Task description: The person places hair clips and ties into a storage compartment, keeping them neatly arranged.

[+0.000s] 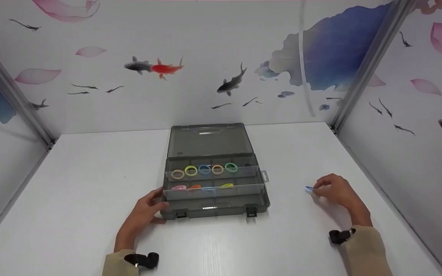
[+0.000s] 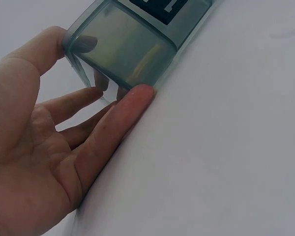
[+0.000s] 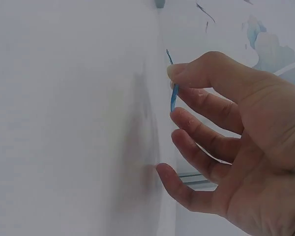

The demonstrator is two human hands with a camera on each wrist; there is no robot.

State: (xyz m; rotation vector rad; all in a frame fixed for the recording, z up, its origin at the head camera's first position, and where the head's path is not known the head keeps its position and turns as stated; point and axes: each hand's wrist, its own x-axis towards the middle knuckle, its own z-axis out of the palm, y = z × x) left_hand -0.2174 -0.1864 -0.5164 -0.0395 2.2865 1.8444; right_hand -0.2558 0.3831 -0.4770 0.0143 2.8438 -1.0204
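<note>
A grey see-through compartment box [image 1: 215, 212] stands on the table with its lid open toward the back. My left hand [image 1: 143, 211] grips its front left corner, thumb over the rim and fingers against the side; the left wrist view shows the hand [image 2: 64, 142] at the box corner [image 2: 132, 44]. My right hand [image 1: 336, 189], to the right of the box, pinches a slim blue hair clip [image 1: 309, 188] between thumb and finger. From the right wrist, the blue clip [image 3: 174, 98] appears edge-on, just above the tabletop.
Coloured hair ties [image 1: 191, 171] stand in the box's back row. Hair clips, among them a pink one [image 1: 179, 187] and a yellow one [image 1: 227, 185], lie in the middle row. The lid [image 1: 209, 142] reaches near the back wall [image 1: 190, 103]. Side walls flank the white table [image 1: 90, 180].
</note>
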